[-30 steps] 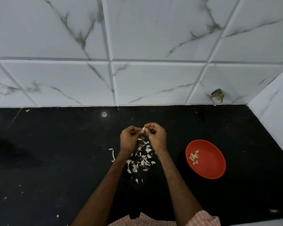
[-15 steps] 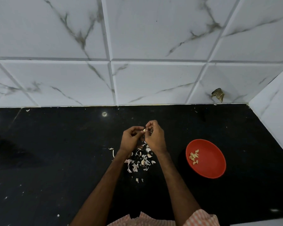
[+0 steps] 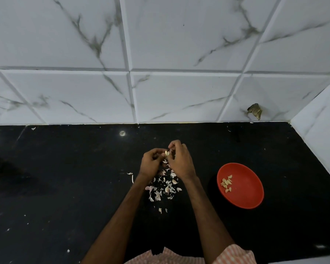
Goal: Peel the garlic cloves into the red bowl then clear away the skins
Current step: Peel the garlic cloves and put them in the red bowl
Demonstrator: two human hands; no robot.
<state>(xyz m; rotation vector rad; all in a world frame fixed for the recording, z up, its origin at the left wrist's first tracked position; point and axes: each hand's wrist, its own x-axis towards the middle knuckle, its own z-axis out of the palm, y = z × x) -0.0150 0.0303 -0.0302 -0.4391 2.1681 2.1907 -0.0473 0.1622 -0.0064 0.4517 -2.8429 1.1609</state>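
**Cool, flat light on a dark counter**

Soft, even light leaves the tiles [image 3: 179, 96] pale, while the black counter [image 3: 65, 187] swallows detail. A small round glare spot [image 3: 122, 133] sits near the wall, with fainter glints at the left edge and lower right. The bowl [image 3: 246, 195] throws a faint shadow to its left. The wide lens bends the tile joints, which splay toward the edges. Focus is fair at centre. The clove [image 3: 166, 153] between left hand [image 3: 151, 162] and right hand [image 3: 180, 161] shows no fine detail.

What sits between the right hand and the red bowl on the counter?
Nothing: in the head view only bare black counter separates the right hand from the red bowl.
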